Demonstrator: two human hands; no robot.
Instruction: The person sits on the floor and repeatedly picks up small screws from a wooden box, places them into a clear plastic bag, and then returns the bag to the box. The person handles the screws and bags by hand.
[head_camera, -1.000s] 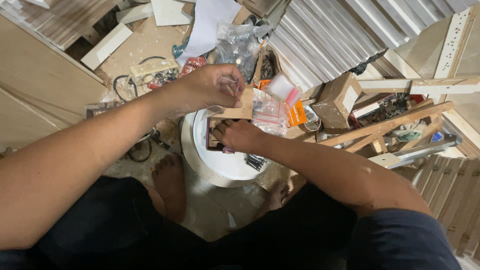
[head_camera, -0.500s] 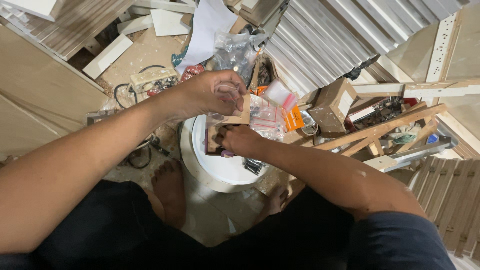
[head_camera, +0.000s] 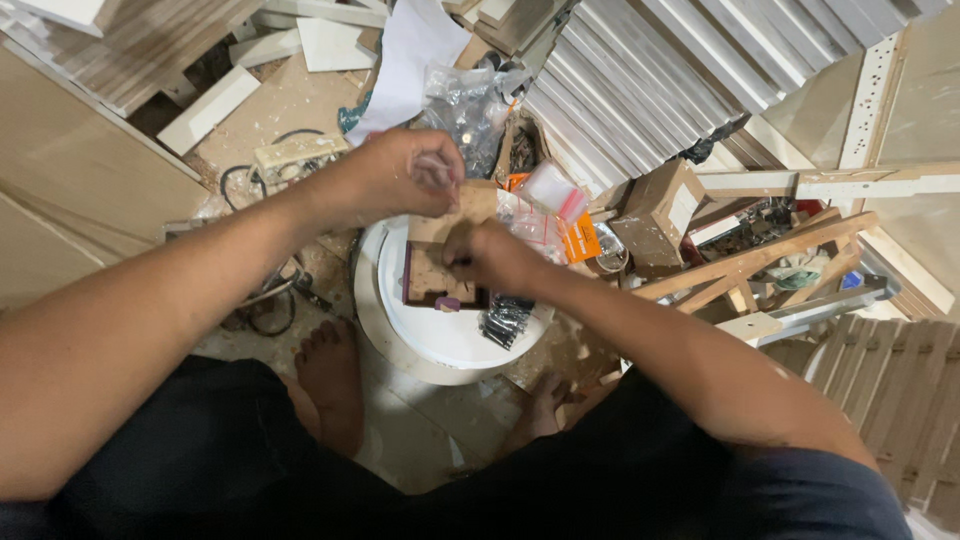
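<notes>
Seen from above, the person sits with bare feet on the dusty floor (head_camera: 300, 100), and a round white disc (head_camera: 450, 335) lies just ahead of the knees at the centre of the view. On the disc, toward its 11 o'clock edge, rests a small wooden piece with cut-outs (head_camera: 428, 280), dark along its left side. The right hand (head_camera: 495, 258) sits at the 2 o'clock corner of this piece, its fingers pressed together in a pinch on something too small to make out. The left hand (head_camera: 405, 172) hovers at 12 o'clock from the piece, just above the disc's far rim, its fingers curled in and closed against the thumb; whether they hold anything cannot be told. At 4 o'clock from the wooden piece, a small pile of dark screws (head_camera: 505, 318) lies on the disc. Beyond the hands, at 1 o'clock, lie clear plastic bags (head_camera: 545, 200) with an orange packet, and farther at 12 o'clock a crumpled clear bag (head_camera: 465, 100). A cardboard box (head_camera: 660, 210) stands at 3 o'clock, beside wooden slats (head_camera: 750, 265), with ribbed grey panels (head_camera: 650, 80) above it.
</notes>
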